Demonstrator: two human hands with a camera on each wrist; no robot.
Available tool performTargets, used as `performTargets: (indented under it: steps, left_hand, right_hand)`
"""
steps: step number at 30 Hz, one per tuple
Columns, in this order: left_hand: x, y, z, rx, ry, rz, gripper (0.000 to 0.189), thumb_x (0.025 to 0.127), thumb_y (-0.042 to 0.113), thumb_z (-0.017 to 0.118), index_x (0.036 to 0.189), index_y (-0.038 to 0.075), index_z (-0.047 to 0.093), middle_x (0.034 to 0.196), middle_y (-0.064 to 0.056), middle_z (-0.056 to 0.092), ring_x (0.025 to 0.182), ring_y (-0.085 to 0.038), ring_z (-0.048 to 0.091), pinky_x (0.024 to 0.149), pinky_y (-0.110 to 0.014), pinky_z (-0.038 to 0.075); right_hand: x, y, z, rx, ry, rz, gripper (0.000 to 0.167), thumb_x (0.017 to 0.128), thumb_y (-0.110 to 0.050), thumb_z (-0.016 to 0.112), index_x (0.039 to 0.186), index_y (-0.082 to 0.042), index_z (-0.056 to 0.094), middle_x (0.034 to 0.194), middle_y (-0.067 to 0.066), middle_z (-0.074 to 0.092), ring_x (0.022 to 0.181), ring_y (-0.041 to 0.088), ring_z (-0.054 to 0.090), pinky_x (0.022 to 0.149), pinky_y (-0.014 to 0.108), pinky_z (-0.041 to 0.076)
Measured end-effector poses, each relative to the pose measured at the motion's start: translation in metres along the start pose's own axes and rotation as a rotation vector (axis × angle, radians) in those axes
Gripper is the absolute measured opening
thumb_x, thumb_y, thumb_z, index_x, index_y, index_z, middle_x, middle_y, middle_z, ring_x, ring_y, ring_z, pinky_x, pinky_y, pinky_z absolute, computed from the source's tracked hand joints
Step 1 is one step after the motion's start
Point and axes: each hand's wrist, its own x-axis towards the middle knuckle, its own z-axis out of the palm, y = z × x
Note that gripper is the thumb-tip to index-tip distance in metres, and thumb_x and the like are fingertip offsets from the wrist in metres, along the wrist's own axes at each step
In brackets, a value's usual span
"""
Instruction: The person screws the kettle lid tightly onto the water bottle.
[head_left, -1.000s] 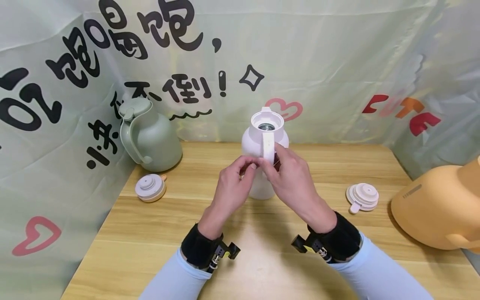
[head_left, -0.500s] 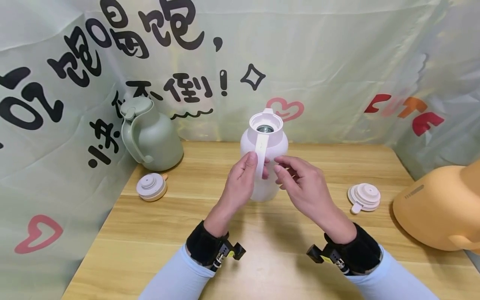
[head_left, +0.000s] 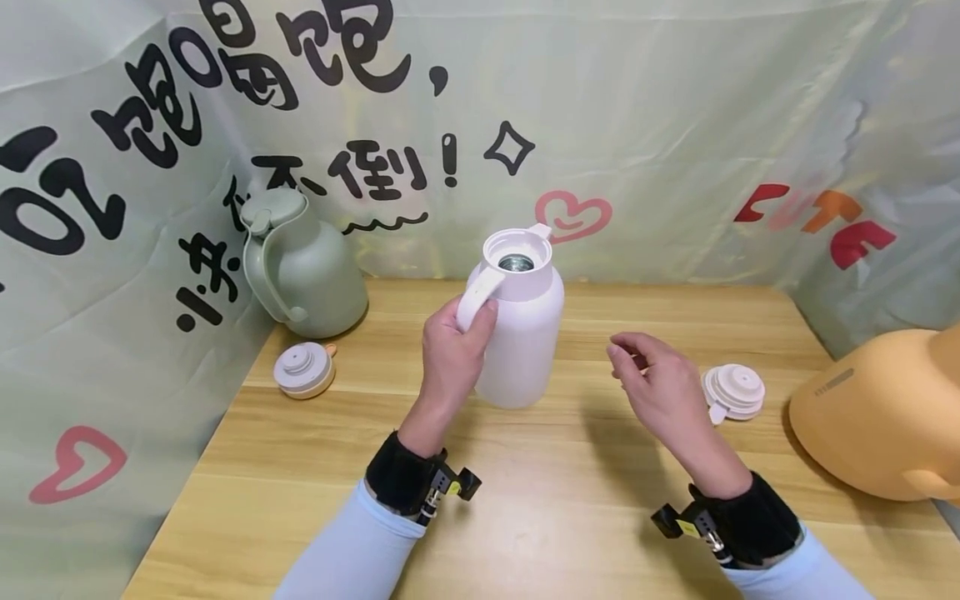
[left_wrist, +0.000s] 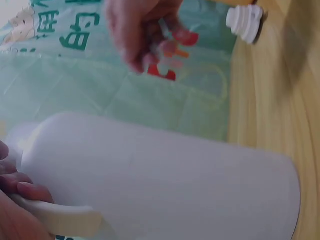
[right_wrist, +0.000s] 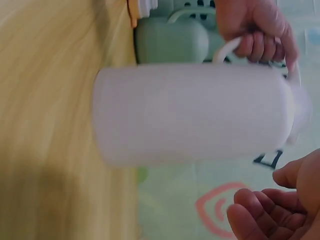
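In the middle of the head view stands a white vacuum jug, its top uncovered and its round metal mouth showing. My left hand grips the jug's handle, fingers wrapped round it. The right wrist view shows those curled left fingers inside the handle. Off to the right of the jug my right hand is in the air, fingers loosely bent and holding nothing. Just beyond it lies a white stepped stopper with a small tab, partly overlapped by the hand in the head view.
A green jug with its lid on stands at the back left. In front of it lies a white stopper with an orange edge. An orange jug stands at the right edge. A printed cloth hangs behind the wooden table.
My left hand has taken the handle fully, and the jug has turned so its handle points to the left. My right hand has let go and moved right, away from the jug.
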Motion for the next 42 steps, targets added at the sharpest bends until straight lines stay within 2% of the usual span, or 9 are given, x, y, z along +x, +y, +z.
performTargets:
  steps: [5,10,12,16,21,28,34,38,42]
  left_hand:
    - [0.01,-0.002,-0.006,0.039,0.027,0.046,0.035,0.089,0.027,0.066,0.061,0.012,0.05,0.054,0.006,0.037,0.057,-0.016,0.043,0.05,-0.028,0.03]
    - [0.013,-0.004,-0.009,0.06,0.051,0.06,0.035,0.089,0.025,0.064,0.06,0.015,0.047,0.053,0.007,0.034,0.055,-0.015,0.04,0.05,-0.028,0.028]
    - [0.014,-0.004,-0.009,0.062,0.056,0.06,0.034,0.089,0.024,0.064,0.06,0.015,0.047,0.053,0.006,0.034,0.055,-0.016,0.04,0.051,-0.028,0.028]
    - [0.014,-0.005,-0.01,0.05,0.056,0.055,0.034,0.089,0.024,0.064,0.061,0.014,0.049,0.053,0.007,0.034,0.055,-0.015,0.04,0.051,-0.028,0.028]
    - [0.013,-0.006,-0.009,0.044,0.054,0.046,0.032,0.089,0.024,0.064,0.062,0.013,0.05,0.052,0.007,0.035,0.054,-0.015,0.04,0.051,-0.028,0.028]
    - [0.013,-0.006,-0.01,0.044,0.044,0.042,0.03,0.089,0.023,0.064,0.064,0.011,0.053,0.054,0.006,0.036,0.056,-0.016,0.041,0.051,-0.028,0.029]
    - [0.013,-0.007,-0.009,0.049,0.04,0.038,0.028,0.089,0.023,0.064,0.065,0.01,0.055,0.055,0.006,0.036,0.056,-0.015,0.041,0.051,-0.028,0.028]
    - [0.012,-0.006,-0.01,0.048,0.037,0.039,0.027,0.088,0.023,0.064,0.066,0.01,0.055,0.055,0.006,0.036,0.056,-0.015,0.041,0.051,-0.027,0.028]
    - [0.012,-0.006,-0.01,0.044,0.038,0.037,0.027,0.088,0.023,0.064,0.066,0.01,0.055,0.055,0.006,0.036,0.056,-0.015,0.041,0.051,-0.027,0.028]
  right_hand:
    - [-0.006,0.027,-0.002,-0.077,0.079,0.039,0.024,0.104,-0.024,0.06,0.113,-0.007,0.074,0.085,0.007,0.076,0.077,0.024,0.07,0.069,0.025,0.048]
    - [-0.01,0.052,-0.011,-0.143,0.137,0.094,0.026,0.103,-0.022,0.059,0.113,-0.002,0.073,0.094,0.018,0.074,0.083,0.035,0.068,0.072,0.043,0.048]
    - [-0.012,0.063,-0.016,-0.181,0.143,0.14,0.031,0.103,-0.023,0.059,0.118,0.001,0.07,0.102,0.024,0.072,0.091,0.041,0.067,0.076,0.052,0.047]
    - [-0.015,0.087,-0.027,-0.242,0.144,0.243,0.049,0.1,-0.026,0.064,0.132,0.01,0.059,0.124,0.039,0.059,0.116,0.057,0.051,0.098,0.065,0.037]
    - [-0.02,0.112,-0.04,-0.275,0.068,0.386,0.082,0.096,-0.04,0.069,0.144,0.019,0.038,0.137,0.051,0.039,0.13,0.067,0.032,0.111,0.07,0.022]
    - [-0.031,0.135,-0.039,-0.32,-0.065,0.505,0.099,0.09,-0.057,0.071,0.137,0.022,0.035,0.119,0.048,0.048,0.106,0.063,0.05,0.078,0.066,0.042]
    - [-0.032,0.145,-0.036,-0.321,-0.157,0.635,0.113,0.09,-0.065,0.066,0.15,0.018,0.018,0.127,0.05,0.045,0.11,0.065,0.049,0.073,0.066,0.043]
    - [-0.027,0.149,-0.033,-0.278,-0.183,0.633,0.117,0.09,-0.063,0.068,0.154,0.017,0.011,0.135,0.051,0.041,0.116,0.068,0.044,0.083,0.071,0.042]
    - [-0.019,0.149,-0.023,-0.192,-0.205,0.563,0.117,0.091,-0.053,0.073,0.156,0.017,0.006,0.139,0.054,0.037,0.123,0.069,0.042,0.095,0.073,0.04]
